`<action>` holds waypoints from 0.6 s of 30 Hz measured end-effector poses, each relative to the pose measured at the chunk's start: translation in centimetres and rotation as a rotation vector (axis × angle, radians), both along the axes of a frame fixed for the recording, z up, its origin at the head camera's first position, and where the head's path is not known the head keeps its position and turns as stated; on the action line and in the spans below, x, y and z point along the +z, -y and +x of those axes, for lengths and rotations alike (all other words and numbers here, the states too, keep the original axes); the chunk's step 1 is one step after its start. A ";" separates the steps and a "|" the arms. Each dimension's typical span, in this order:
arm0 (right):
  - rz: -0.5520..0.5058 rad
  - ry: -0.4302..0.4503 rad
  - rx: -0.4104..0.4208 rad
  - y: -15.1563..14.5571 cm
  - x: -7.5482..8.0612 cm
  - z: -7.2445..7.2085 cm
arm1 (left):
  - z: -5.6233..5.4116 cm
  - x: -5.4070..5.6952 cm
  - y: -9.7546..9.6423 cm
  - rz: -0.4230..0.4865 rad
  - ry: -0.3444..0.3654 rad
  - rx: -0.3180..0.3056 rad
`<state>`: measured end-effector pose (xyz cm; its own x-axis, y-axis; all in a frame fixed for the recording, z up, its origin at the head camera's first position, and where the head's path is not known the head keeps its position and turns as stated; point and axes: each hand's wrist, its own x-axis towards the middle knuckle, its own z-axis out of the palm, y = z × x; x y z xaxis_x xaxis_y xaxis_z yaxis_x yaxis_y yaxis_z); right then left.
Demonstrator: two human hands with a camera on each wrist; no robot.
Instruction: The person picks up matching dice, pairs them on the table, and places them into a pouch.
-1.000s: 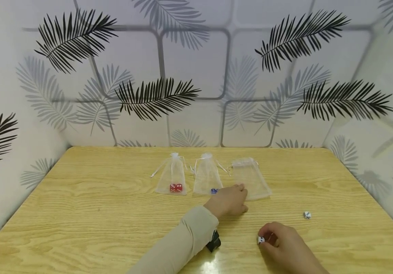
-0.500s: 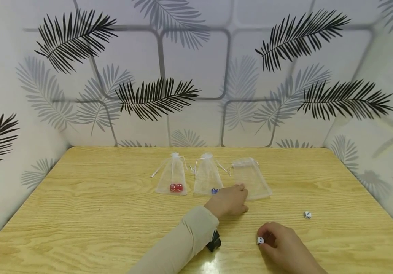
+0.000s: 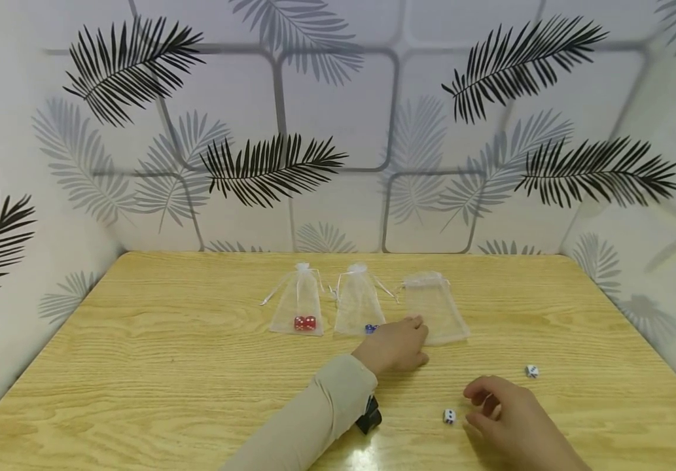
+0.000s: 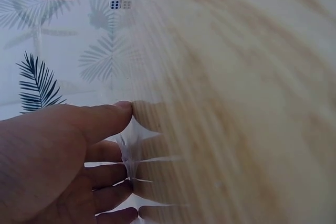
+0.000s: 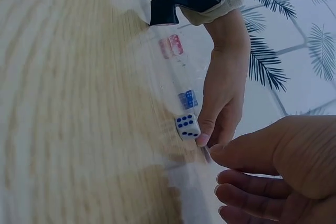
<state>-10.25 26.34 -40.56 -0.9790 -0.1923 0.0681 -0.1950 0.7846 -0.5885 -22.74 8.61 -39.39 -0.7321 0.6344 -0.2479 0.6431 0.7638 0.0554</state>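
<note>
A white die with dark pips [image 3: 449,417] sits on the table just left of my right hand [image 3: 505,412]. That hand's thumb and fingers are loosely bent, apart from the die, with nothing between them. Farther right lies a second white die [image 3: 532,371]. My left hand [image 3: 399,343] rests its fingertips on the table, by the lower left edge of a flat sheer white drawstring bag [image 3: 444,307]. In the left wrist view its thumb [image 4: 107,120] and fingers are extended against the surface. Whether they touch the bag is hard to tell.
Two more sheer bags lie to the left: one [image 3: 296,297] with red dice [image 3: 305,323], one [image 3: 358,301] with blue dice [image 3: 370,329], partly hidden by the left hand. A black wrist device [image 3: 369,417] sits under the left sleeve. A leaf-patterned wall [image 3: 338,216] borders the wooden table [image 3: 137,379].
My right hand has let go of the white die and drawn back to the right, leaving the die on the table. The left hand stays in place.
</note>
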 end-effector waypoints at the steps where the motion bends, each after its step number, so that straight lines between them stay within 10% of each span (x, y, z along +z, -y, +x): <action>1: 0.002 -0.010 -0.004 -0.2 0.1 -0.1 | 0.0 0.0 0.0 0.001 0.005 0.001; 18: 0.142 -0.128 -0.172 -5.5 0.8 -1.4 | 0.0 0.4 0.0 0.024 0.045 0.019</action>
